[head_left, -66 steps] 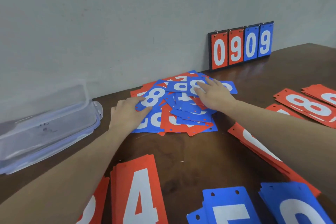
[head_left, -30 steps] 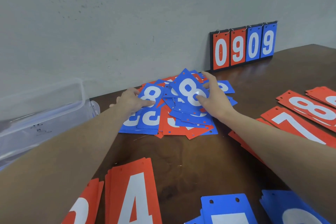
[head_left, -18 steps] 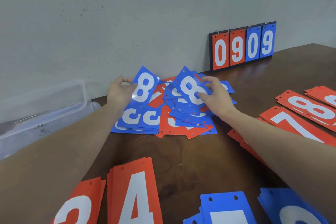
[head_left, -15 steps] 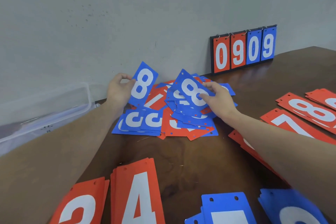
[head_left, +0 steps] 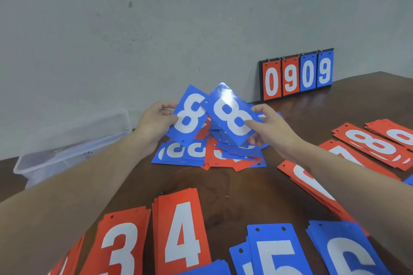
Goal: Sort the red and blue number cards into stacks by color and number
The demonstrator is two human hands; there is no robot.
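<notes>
Behind the dark wooden table [head_left: 223, 185] a plain grey wall closes the scene, and against it stands a small scoreboard [head_left: 296, 75] that shows 0909. From the fingers outward: the fingers [head_left: 163, 110] of my left hand [head_left: 154, 123] are curled and pinch the left blue 8 card [head_left: 186, 118] at its edge, and the fingers [head_left: 252, 123] of my right hand [head_left: 270, 127] pinch the right blue 8 card [head_left: 230, 116] in the same way. Half a second ago the two cards were apart, each one just lifted from the mixed pile [head_left: 210, 152]; now they are raised higher above it and have come together, the right card overlapping the left one at the top corner. For me this means that a pair of the same color and number is found, and I judge the next move is to join them in one hand and begin a blue 8 stack, because I see no such stack yet. Around my arms the sorted stacks lie: red 3 stack [head_left: 118, 245], red 4 stack [head_left: 181, 230], blue 5 stack [head_left: 274, 250], blue 6 stack [head_left: 344, 252], and a red 8 stack [head_left: 375, 147] on the right. At the far left, a clear plastic box [head_left: 73, 140] rests. Many cards remain unsorted in the pile.
</notes>
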